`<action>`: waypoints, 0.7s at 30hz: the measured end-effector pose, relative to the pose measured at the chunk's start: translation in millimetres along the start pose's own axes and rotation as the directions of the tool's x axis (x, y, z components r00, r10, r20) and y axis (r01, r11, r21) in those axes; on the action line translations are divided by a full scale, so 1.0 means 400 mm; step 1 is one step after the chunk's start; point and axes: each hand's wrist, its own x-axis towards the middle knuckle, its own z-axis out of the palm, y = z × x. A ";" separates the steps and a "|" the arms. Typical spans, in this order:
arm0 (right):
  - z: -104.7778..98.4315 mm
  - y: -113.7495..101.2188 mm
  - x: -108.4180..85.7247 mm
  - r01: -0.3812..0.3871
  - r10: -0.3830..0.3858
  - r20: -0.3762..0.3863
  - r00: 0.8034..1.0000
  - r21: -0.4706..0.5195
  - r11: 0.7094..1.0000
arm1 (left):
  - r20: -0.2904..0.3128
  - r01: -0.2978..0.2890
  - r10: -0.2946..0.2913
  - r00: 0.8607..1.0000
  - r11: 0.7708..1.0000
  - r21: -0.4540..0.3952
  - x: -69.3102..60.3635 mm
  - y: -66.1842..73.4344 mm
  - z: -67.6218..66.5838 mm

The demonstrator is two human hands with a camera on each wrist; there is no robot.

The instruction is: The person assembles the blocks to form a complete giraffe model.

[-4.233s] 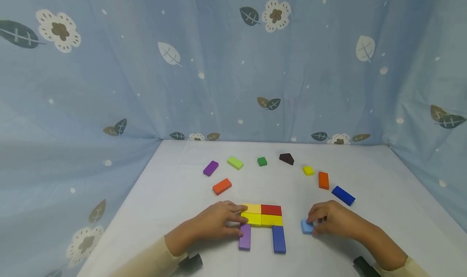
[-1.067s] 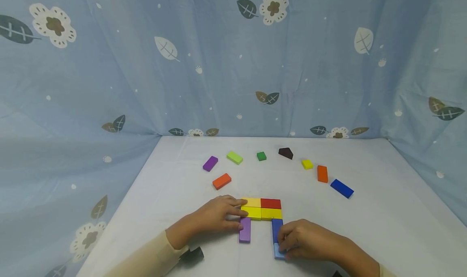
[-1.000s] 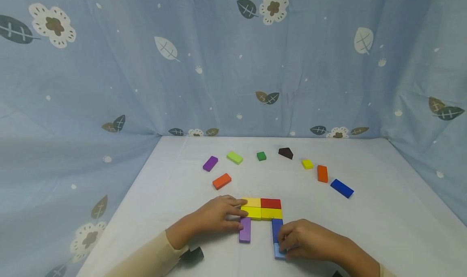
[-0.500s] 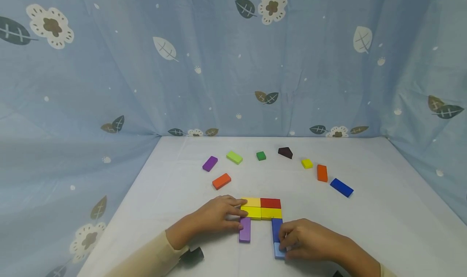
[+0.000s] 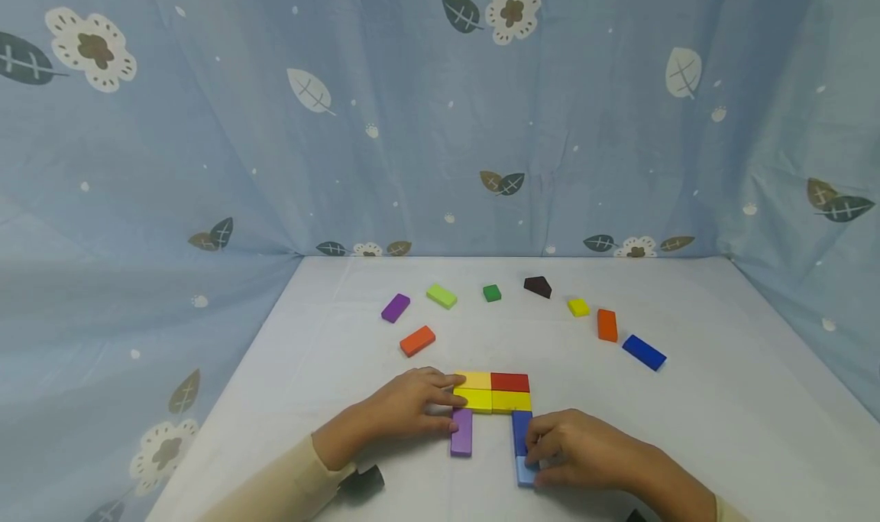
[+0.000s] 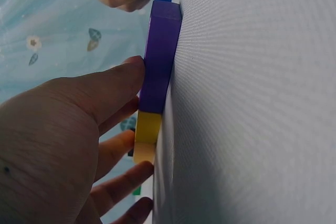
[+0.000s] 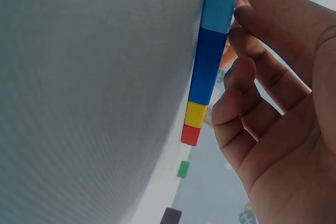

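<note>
Left hand (image 5: 406, 407): we see its grip wide, fingers spread, thumb touching the light purple block (image 5: 462, 435), fingertips on the left yellow block (image 5: 480, 402) and the pale yellow block (image 5: 477, 381).
Right hand (image 5: 584, 449): fingers curl at the right edge of the light blue block (image 5: 525, 472); whether its grip pinches it, we cannot tell.
Blue column: light blue touches the near end of the dark blue block (image 5: 520, 429), which meets the right yellow block (image 5: 512, 402).
Far row: pale yellow beside the red block (image 5: 510, 383).
White surface (image 5: 722, 400): we see loose blocks (image 5: 492, 293) in an arc beyond.
</note>
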 end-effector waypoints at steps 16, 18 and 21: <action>-0.044 0.035 0.002 -0.250 0.237 -0.114 0.965 -0.120 0.961 | 0.006 -0.008 0.008 1.000 1.000 0.008 0.006 0.006 -0.004; -0.045 0.048 0.010 -0.284 0.267 -0.140 0.954 -0.121 0.951 | -0.001 -0.014 0.014 1.000 1.000 0.010 0.007 0.002 -0.005; -0.045 0.070 0.018 -0.314 0.295 -0.180 0.938 -0.087 0.945 | -0.005 -0.024 0.024 1.000 1.000 0.002 0.006 -0.001 -0.003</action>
